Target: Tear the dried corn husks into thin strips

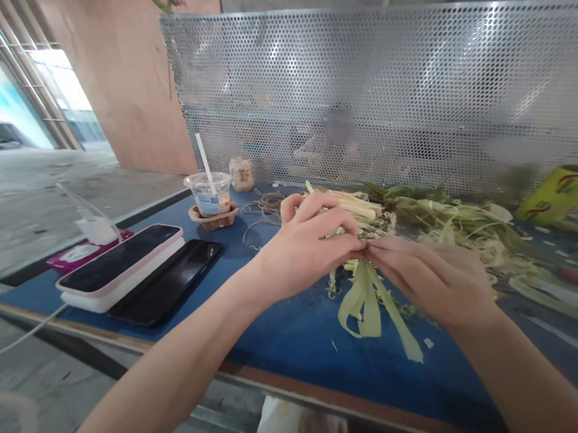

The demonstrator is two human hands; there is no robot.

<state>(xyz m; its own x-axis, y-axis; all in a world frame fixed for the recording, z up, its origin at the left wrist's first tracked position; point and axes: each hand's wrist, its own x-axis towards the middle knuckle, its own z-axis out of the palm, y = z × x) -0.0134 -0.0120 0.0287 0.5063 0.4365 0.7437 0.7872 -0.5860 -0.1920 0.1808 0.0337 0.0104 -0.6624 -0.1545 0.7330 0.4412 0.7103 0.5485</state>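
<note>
My left hand [315,241] reaches in over the table, its thumb and fingers pinched together. Fingertip to fingertip with it is my right hand [434,278], also closed in a pinch. A tiny dark bit shows where the fingertips meet; I cannot make out what it is. Pale green leaf strips [368,303] hang or lie just below that spot, their upper ends hidden by my fingers. Behind my hands lie pale cut stalks [361,203]. To the left of them is a loose tangle of brown twine [268,205].
A heap of green leaves [449,220] spreads to the right, by a yellow wrapper [562,193]. On the left are a black phone [169,282], a pink-edged device [122,259] and a drink cup with straw [210,193]. A perforated metal screen [359,91] closes off the back.
</note>
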